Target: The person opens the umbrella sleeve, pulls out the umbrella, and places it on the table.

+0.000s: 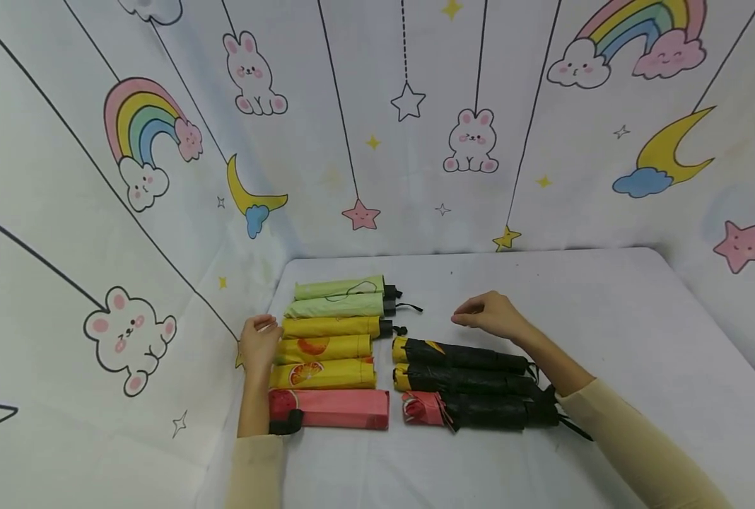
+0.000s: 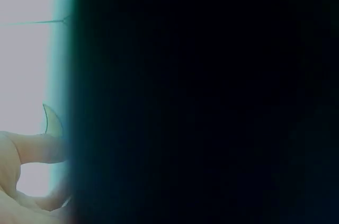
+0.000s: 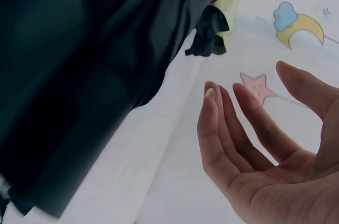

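Two rows of folded umbrellas lie on the white table. My left hand (image 1: 261,343) is by the left ends of the yellow umbrellas (image 1: 326,347), fingers loosely bent, gripping nothing; whether it touches one I cannot tell. Most of the left wrist view is blocked by something dark, with a few fingers (image 2: 34,148) at its left edge. My right hand (image 1: 490,315) hovers beyond the black umbrellas with yellow ends (image 1: 473,355), its fingers loosely curved and holding nothing. In the right wrist view, a dark umbrella (image 3: 100,75) lies apart from that hand (image 3: 275,166).
Two light green umbrellas (image 1: 336,305) lie at the back of the left row. A pink umbrella (image 1: 346,408) is at its front. Nearest in the right row is a black umbrella with a red end (image 1: 488,411). Printed white cloth (image 1: 416,184) hangs behind the table (image 1: 606,304).
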Demonstrator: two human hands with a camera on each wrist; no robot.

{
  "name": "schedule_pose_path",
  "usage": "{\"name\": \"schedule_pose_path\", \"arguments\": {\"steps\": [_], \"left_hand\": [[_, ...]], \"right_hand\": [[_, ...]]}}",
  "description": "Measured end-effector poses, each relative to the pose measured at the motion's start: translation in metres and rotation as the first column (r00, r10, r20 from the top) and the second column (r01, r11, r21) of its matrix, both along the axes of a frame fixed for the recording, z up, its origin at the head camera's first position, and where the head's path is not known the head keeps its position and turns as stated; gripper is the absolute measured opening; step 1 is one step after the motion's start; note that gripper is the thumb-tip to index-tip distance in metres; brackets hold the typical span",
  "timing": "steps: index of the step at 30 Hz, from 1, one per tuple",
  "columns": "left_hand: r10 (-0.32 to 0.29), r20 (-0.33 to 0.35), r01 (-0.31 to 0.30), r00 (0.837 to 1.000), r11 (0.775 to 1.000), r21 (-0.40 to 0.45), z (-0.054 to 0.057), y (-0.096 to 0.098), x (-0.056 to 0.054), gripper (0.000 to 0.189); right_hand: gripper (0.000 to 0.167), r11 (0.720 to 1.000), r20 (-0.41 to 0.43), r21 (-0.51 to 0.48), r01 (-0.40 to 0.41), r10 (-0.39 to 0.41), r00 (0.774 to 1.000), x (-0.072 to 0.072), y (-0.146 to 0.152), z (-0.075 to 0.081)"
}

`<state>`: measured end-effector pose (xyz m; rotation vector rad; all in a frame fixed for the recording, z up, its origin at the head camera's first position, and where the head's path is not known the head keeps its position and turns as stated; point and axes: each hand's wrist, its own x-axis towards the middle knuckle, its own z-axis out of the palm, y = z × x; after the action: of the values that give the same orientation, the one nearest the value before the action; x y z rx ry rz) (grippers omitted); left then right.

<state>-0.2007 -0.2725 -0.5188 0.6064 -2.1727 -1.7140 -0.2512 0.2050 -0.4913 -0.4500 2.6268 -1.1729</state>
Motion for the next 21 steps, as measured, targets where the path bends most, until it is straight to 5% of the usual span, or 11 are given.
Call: {"name": "schedule_pose_path", "arguments": {"steps": [21], "left_hand": [[-0.022, 0.067, 0.028, 0.998, 0.994, -0.105, -0.005, 0.009, -0.023, 0.045]], "right_hand": [[0.029, 0.993, 0.068, -0.077, -0.088, 0.094, 0.993, -0.023, -0.078, -0.006]]}}
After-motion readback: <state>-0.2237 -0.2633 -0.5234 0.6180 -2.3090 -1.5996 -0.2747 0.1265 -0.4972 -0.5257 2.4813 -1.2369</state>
